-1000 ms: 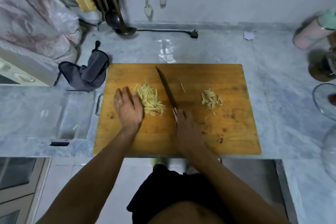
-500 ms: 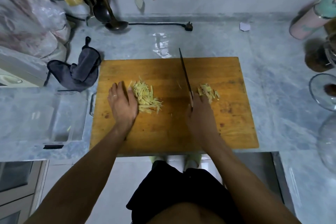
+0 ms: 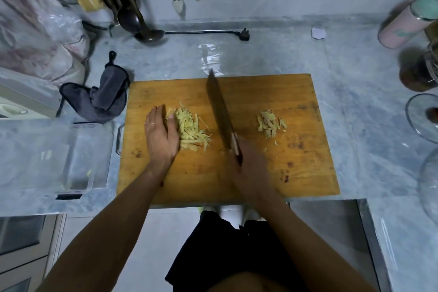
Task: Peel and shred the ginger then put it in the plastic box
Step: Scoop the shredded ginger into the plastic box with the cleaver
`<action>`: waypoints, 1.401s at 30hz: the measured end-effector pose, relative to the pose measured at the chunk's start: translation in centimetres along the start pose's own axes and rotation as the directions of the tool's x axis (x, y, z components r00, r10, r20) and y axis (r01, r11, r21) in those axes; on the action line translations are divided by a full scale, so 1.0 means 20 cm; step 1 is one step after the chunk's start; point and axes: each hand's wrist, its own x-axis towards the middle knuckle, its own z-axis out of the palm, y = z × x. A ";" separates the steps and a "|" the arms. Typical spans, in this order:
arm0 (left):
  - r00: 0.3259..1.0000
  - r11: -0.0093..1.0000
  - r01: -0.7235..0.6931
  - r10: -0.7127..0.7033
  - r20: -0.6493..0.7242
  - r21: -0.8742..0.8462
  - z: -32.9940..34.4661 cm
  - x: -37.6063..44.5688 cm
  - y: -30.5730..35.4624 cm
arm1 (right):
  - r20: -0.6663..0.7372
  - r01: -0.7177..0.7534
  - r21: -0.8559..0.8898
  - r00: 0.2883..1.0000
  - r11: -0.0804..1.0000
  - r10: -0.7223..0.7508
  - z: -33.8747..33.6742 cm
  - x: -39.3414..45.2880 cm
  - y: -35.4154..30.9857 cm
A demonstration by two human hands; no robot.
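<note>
A pile of shredded ginger (image 3: 190,129) lies on the left half of the wooden cutting board (image 3: 296,173). My left hand (image 3: 160,134) rests on edge against the pile's left side, fingers straight. My right hand (image 3: 251,168) grips the handle of a cleaver (image 3: 219,109), whose blade stands on the board just right of the shreds. A smaller heap of ginger peel (image 3: 270,122) sits on the board's right half. The clear plastic box (image 3: 78,156) stands on the counter left of the board, with a few bits inside.
A grey cloth (image 3: 106,98) lies behind the box. Ladles and utensils (image 3: 125,7) lean at the back left, and a plug with its cord (image 3: 244,35) lies by the wall. Jars (image 3: 419,71) and glass bowls (image 3: 422,116) crowd the right edge.
The cleaver has swung left from beside the peel heap toward the shredded pile, its blade now turned flatter. My left hand stays against the pile.
</note>
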 end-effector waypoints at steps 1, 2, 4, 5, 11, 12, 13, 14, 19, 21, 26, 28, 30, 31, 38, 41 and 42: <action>1.000 1.000 -0.006 0.006 0.015 -0.008 -0.01 0.03 -0.01 | -0.056 -0.004 0.072 0.998 0.997 0.008 -0.03 0.02 0.03; 0.999 1.000 -0.012 0.013 0.037 -0.016 -0.03 0.06 -0.01 | -0.079 -0.030 0.152 0.996 0.988 0.043 -0.07 0.04 0.07; 0.996 0.999 -0.034 0.035 0.088 -0.023 -0.04 0.10 -0.01 | -0.033 -0.121 0.318 0.990 0.940 0.139 -0.14 0.06 0.14; 0.993 0.999 -0.044 0.046 0.108 -0.021 -0.05 0.10 -0.01 | 0.000 -0.161 0.377 0.985 0.912 0.174 -0.16 0.05 0.18; 0.980 0.992 -0.110 0.099 0.175 0.058 -0.04 0.07 -0.02 | 0.080 -0.279 0.402 0.960 0.872 0.270 -0.13 -0.06 0.36; 0.976 0.988 -0.130 0.113 0.185 0.085 -0.03 0.06 -0.03 | 0.083 -0.273 0.378 0.962 0.885 0.262 -0.13 -0.07 0.39; 0.975 0.985 -0.141 0.120 0.187 0.104 -0.03 0.05 -0.03 | 0.085 -0.266 0.347 0.964 0.899 0.252 -0.12 -0.08 0.41; 0.976 0.983 -0.145 0.123 0.182 0.111 -0.03 0.04 -0.03 | 0.080 -0.262 0.319 0.965 0.911 0.250 -0.10 -0.10 0.42; 0.987 0.994 -0.084 0.074 0.143 0.063 0.00 0.01 0.03 | 0.064 -0.230 0.235 0.973 0.944 0.221 0.04 -0.05 0.35; 0.993 0.998 -0.050 0.046 0.113 0.036 0.01 0.01 0.04 | 0.081 -0.181 0.211 0.983 0.961 0.168 0.13 0.02 0.29; 0.997 1.000 -0.004 0.004 0.083 0.000 0.03 0.02 0.07 | 0.081 -0.089 0.169 0.994 0.982 0.076 0.28 0.15 0.17; 0.998 0.999 0.016 -0.013 0.058 -0.038 0.05 0.03 0.08 | 0.087 -0.060 0.156 0.995 0.986 0.046 0.30 0.18 0.15; 0.998 0.991 0.056 -0.055 0.014 -0.119 0.09 0.03 0.08 | 0.102 -0.059 0.157 0.994 0.986 0.044 0.32 0.19 0.15; 0.996 0.981 0.086 -0.089 -0.011 -0.172 0.10 0.03 0.09 | 0.115 -0.070 0.165 0.992 0.984 0.051 0.33 0.20 0.14; 0.963 0.896 0.137 -0.220 -0.155 -0.422 0.14 -0.02 0.20 | 0.214 -0.129 0.232 0.974 0.964 0.079 0.39 0.18 0.11; 0.972 0.925 0.043 -0.126 -0.199 -0.379 0.10 -0.04 0.18 | 0.245 -0.122 0.220 0.967 0.968 0.066 0.38 0.18 0.05; 0.966 0.935 0.023 -0.111 -0.233 -0.353 0.09 -0.04 0.17 | 0.252 -0.116 0.212 0.966 0.970 0.060 0.38 0.18 0.03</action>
